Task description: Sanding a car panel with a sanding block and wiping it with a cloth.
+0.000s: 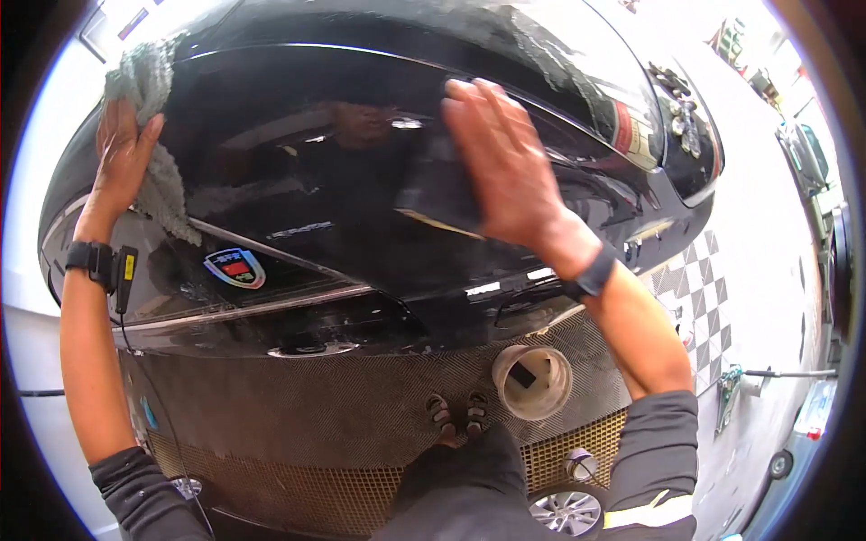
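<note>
A black car (298,153) with glossy, reflective panels fills the space before me. At its far left, my left hand (124,158) rests on a bunched grey towel (165,180), pressing it against the car, thumb apart from the fingers. My right hand (505,162) is over the dark panel right of centre, its fingers stretched out and slightly blurred. Below its palm is a dark, flat patch with a pale lower edge; I cannot tell whether it is an object or a reflection. A shield-shaped sticker (235,268) is on the car between my arms.
A round bucket (532,382) with a black block inside stands by my feet, on dark ridged floor tiles (343,397). Behind me is another car's wheel (566,510). A thin cable (162,397) hangs from the device on my left wrist. Checkered tiles (699,284) lie at right.
</note>
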{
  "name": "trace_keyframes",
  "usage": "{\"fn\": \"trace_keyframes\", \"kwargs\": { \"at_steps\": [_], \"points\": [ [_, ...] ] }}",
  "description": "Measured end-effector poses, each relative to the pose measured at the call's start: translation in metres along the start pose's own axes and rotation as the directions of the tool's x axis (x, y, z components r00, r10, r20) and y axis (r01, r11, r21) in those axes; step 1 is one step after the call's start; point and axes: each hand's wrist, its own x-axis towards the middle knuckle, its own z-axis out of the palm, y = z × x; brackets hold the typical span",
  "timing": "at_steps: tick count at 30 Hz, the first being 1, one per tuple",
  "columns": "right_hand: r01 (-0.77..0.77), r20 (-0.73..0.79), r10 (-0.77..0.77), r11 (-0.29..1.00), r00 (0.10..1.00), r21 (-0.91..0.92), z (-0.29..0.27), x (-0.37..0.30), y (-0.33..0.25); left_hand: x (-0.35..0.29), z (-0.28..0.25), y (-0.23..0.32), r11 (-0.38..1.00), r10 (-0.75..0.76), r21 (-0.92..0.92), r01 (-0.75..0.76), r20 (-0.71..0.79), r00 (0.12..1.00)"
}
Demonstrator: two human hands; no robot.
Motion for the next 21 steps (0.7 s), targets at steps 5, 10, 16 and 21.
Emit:
{"fn": "trace_keyframes", "kwargs": {
  "at_steps": [5,10,16,21],
  "points": [
    [0.139,0.049,-0.139,0.99,0.989,-0.012,-0.01,0.003,0.026,-0.005,0.024,-0.067,0.997,0.051,0.058,-0.054,0.055,0.997],
    [-0.326,-0.033,0.325,0.937,0.945,-0.122,-0.039,-0.156,0.091,-0.003,0.025,-0.041,0.999,0.002,0.051,0.0,-0.025,1.0],
    [-0.079,-0.085,0.083,0.996,0.993,0.051,-0.008,-0.048,0.033,-0.001,0.013,-0.025,0.999,0.008,-0.044,-0.01,-0.05,0.999],
    [0.201,0.121,-0.199,0.98,0.972,-0.002,-0.02,0.007,0.036,-0.01,0.005,-0.024,0.997,-0.014,-0.07,0.013,-0.004,1.0]
  ]
}}
